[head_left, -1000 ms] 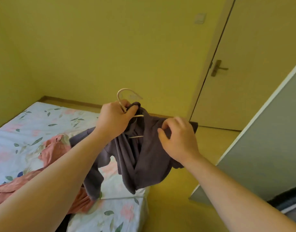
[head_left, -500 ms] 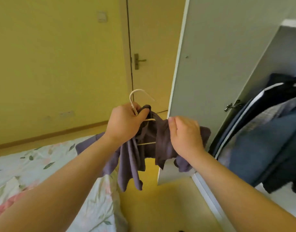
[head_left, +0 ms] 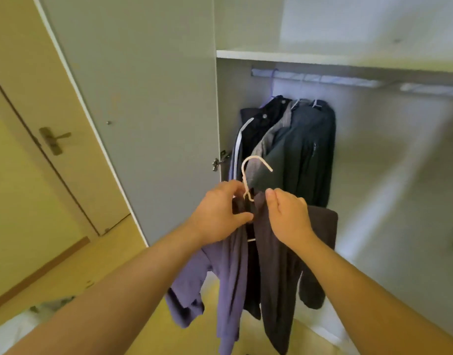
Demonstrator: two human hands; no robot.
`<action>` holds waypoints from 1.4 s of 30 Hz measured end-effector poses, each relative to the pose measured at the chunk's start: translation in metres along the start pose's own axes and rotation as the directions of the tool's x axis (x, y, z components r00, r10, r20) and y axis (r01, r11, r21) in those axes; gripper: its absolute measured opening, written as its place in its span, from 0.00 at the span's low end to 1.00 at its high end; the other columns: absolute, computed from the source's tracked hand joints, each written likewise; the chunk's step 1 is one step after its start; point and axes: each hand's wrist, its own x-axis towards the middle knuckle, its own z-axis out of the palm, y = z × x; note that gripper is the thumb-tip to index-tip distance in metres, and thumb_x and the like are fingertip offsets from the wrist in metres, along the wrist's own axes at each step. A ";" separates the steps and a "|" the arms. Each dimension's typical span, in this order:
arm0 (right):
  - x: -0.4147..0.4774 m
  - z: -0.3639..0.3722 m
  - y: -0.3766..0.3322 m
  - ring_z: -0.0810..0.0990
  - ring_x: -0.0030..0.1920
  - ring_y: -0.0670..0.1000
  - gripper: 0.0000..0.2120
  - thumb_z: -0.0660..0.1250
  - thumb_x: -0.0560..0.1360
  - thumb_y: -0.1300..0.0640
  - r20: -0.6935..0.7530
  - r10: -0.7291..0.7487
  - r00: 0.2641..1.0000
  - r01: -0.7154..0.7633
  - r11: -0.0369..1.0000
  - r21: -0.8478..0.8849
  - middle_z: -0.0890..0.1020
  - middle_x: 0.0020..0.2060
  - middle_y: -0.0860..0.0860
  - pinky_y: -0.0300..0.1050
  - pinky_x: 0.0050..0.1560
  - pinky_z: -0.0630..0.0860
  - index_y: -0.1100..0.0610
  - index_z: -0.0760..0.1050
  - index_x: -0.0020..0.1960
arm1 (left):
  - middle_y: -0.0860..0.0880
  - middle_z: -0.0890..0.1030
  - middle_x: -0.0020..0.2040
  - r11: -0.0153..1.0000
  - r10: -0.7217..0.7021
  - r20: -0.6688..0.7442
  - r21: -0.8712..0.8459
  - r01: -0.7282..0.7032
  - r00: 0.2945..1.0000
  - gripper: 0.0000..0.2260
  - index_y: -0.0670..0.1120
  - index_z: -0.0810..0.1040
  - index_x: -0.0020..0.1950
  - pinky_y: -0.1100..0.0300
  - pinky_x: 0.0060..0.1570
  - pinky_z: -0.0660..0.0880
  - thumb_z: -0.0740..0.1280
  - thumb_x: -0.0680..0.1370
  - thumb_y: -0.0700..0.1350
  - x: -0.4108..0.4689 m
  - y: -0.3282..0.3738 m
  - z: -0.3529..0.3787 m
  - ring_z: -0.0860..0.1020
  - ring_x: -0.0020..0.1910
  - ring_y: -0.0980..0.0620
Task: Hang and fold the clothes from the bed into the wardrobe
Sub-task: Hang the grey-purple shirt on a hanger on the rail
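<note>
Since a moment ago the person has turned from the bed to face the open wardrobe point(head_left: 246, 55), and the yellow wall has given way to the wardrobe door point(head_left: 143, 98). The left hand point(head_left: 217, 213), grip pinched on the hanger point(head_left: 247, 180) neck, carries the purple garment point(head_left: 233, 278), which hangs straight down in the air. The right hand point(head_left: 288, 216) pinches its cloth just beside. The rail point(head_left: 310, 78) lies up and ahead, running left to right; the hook points toward it, with the left hand nearer the hook.
</note>
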 end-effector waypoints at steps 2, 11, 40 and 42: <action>0.005 -0.015 0.025 0.77 0.41 0.54 0.20 0.48 0.86 0.48 -0.014 0.094 0.995 -0.094 0.995 0.021 0.76 0.35 0.47 0.59 0.57 0.71 0.52 0.71 0.40 | 0.52 0.79 0.57 0.997 0.081 -0.001 0.008 -0.081 0.997 0.18 0.50 0.78 0.62 0.61 0.58 0.74 0.74 0.74 0.40 0.018 0.012 0.015 0.76 0.52 0.55; 0.035 -0.078 0.099 0.77 0.42 0.53 0.21 0.49 0.86 0.48 -0.095 0.305 0.948 -0.299 0.951 0.077 0.75 0.34 0.48 0.61 0.59 0.74 0.52 0.70 0.38 | 0.54 0.86 0.49 0.984 0.173 -0.063 -0.037 -0.175 0.983 0.07 0.48 0.87 0.54 0.77 0.51 0.70 0.74 0.77 0.43 0.091 0.056 0.063 0.80 0.44 0.62; 0.399 -0.102 0.277 0.70 0.44 0.52 0.21 0.51 0.87 0.55 -0.231 0.158 0.960 -0.120 0.978 0.172 0.74 0.42 0.58 0.49 0.47 0.65 0.68 0.74 0.47 | 0.43 0.83 0.48 0.996 0.071 -0.238 -0.030 -0.081 0.969 0.09 0.41 0.81 0.53 0.58 0.44 0.71 0.66 0.83 0.45 0.428 0.122 0.148 0.78 0.45 0.46; 0.412 -0.104 0.283 0.73 0.44 0.56 0.21 0.51 0.86 0.53 -0.255 0.164 0.953 -0.132 0.981 0.139 0.76 0.42 0.60 0.51 0.51 0.69 0.65 0.74 0.45 | 0.44 0.83 0.49 0.996 0.080 -0.245 -0.028 -0.090 0.966 0.09 0.40 0.81 0.54 0.62 0.41 0.66 0.65 0.83 0.45 0.437 0.125 0.149 0.77 0.45 0.48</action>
